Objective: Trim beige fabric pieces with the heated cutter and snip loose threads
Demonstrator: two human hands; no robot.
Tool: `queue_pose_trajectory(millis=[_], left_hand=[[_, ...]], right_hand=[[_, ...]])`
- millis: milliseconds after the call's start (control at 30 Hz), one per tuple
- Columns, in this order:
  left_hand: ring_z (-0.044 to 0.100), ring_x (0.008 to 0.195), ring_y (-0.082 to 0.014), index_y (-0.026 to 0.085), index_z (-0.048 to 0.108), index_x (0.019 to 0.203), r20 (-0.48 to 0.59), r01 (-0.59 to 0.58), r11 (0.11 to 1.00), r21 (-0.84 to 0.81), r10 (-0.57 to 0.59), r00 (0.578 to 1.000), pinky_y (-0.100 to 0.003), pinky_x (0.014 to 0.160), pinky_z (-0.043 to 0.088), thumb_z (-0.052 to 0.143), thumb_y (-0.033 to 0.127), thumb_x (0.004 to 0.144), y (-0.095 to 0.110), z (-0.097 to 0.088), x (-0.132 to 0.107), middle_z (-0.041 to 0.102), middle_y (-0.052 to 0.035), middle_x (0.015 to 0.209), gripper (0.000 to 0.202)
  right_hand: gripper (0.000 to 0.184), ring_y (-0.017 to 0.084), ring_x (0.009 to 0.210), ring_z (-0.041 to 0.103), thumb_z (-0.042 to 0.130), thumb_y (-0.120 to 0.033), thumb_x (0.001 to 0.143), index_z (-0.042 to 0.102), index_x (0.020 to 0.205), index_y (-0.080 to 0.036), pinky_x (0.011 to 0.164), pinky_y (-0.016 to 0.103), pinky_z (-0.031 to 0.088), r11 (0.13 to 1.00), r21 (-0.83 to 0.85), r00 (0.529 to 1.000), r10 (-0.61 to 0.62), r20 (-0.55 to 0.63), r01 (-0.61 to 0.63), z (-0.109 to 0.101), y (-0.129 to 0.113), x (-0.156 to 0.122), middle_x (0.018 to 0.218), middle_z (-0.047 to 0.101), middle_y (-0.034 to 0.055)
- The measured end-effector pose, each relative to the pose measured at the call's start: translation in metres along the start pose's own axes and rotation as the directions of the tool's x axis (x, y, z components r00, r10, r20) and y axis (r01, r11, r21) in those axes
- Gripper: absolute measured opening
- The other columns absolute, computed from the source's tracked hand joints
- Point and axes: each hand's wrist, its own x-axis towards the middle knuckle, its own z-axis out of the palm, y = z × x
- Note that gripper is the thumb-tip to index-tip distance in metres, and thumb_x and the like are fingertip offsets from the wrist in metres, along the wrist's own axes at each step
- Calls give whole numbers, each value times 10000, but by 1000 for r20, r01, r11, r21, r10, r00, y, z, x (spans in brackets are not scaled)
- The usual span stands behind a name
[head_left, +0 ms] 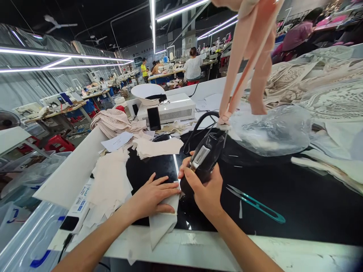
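Note:
My left hand (155, 197) lies flat with fingers spread on a pale piece of fabric (163, 226), pressing it to the glossy black work surface. One corner of the fabric hangs over the white front edge. My right hand (206, 189) is wrapped around a black corded electric hand tool (204, 155) with a silver lever. The tool is held tilted, its lower end close to the fabric's right edge; my hand hides where it meets the fabric. Pink cloth strips (231, 87) hang from above to the tool's top end. Teal thread snips (259, 206) lie to the right.
Pale fabric pieces (109, 177) are piled at left. Behind stand a phone (154, 118) and a white vented box (172, 107). A clear plastic bag (272, 130) and lace-patterned fabric (329, 83) lie at right. Other people work at tables farther back.

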Motion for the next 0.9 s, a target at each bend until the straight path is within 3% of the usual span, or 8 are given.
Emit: queue_pose_trajectory(millis=[367,900], left_hand=[[369,1593,-344,376,526,1558,-35,-8,1000,14,8,999,-719,1280,233,726,566,976,-5,6,-2,533,-56,1631,644],[355,1596,-359,367,547,1525,-21,-19,1000,-13,19,1000,-768,1258,227,749,514,976,-5,2,-3,586,-48,1584,603]], right_hand=[[331,158,667,649,812,-411,848,602,1069,-282,612,319,581,998,63,998,24,60,-28,3,-5,-7,846,692,-32],[327,165,696,665,797,-368,847,611,1101,-279,651,328,589,999,8,999,42,33,-42,3,-5,-11,868,701,-24]])
